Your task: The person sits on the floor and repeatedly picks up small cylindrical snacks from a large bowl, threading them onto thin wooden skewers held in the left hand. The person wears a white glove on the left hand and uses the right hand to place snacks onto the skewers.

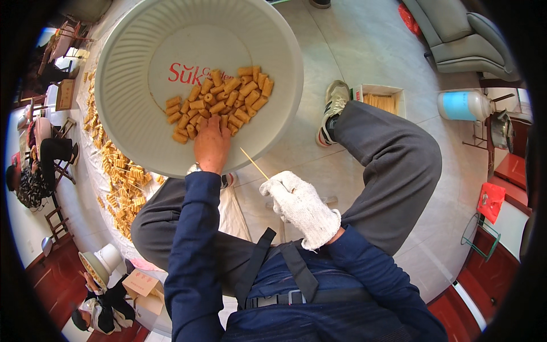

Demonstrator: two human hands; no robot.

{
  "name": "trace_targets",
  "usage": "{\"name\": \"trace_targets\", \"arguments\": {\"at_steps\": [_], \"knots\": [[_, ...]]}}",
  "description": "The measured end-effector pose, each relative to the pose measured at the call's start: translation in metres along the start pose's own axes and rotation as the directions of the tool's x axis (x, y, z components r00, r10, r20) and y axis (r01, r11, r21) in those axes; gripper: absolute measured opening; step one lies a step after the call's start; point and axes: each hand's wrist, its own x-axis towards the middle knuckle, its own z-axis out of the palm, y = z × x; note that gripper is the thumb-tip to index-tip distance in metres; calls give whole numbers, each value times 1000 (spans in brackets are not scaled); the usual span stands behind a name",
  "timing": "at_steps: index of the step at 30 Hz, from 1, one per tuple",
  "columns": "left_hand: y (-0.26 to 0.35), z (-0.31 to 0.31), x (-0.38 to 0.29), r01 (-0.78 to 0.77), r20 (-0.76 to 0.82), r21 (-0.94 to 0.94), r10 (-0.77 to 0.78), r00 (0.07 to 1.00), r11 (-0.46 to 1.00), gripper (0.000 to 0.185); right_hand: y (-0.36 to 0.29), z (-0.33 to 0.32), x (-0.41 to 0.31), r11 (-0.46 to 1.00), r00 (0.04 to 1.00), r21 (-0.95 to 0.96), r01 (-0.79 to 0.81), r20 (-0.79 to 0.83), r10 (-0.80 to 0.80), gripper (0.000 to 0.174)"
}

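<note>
A large grey plastic basin with red lettering holds a pile of short, brown, tube-shaped food pieces. My bare left hand reaches over the basin's near rim, its fingertips among the nearest pieces; whether it grips one is hidden. Lower right of it, my right hand wears a white knitted glove and is closed on a thin wooden skewer. The skewer points up and left towards the basin, and no piece shows on its visible length.
Many skewered brown pieces lie on a white sheet at the left. An open box of skewers stands beyond my right shoe. Other people sit at the far left and lower left, one by another basin. A grey armchair is upper right.
</note>
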Motion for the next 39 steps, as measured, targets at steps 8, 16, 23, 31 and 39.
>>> {"name": "trace_targets", "arguments": {"at_steps": [8, 16, 23, 31, 39], "knots": [[30, 11, -17, 50, -27, 79, -48, 998, 996, 55, 4, 1, 2, 999, 999, 10, -41, -11, 41, 24], [25, 9, -22, 67, 11, 90, -68, 998, 994, 41, 2, 0, 0, 998, 999, 51, -32, -12, 33, 23], [30, 16, -27, 110, -79, 129, -101, 992, 985, 31, 1, -1, 0, 997, 999, 57, -45, -13, 46, 22], [-10, 1, -23, 165, 67, -234, -154, 986, 958, 23, 1, -1, 0, 995, 999, 84, -44, -26, 46, 23], [21, -53, -42, 548, 552, -824, -415, 723, -143, 26, 1, 0, -1, 995, 1000, 99, -24, -4, 25, 23]]}}
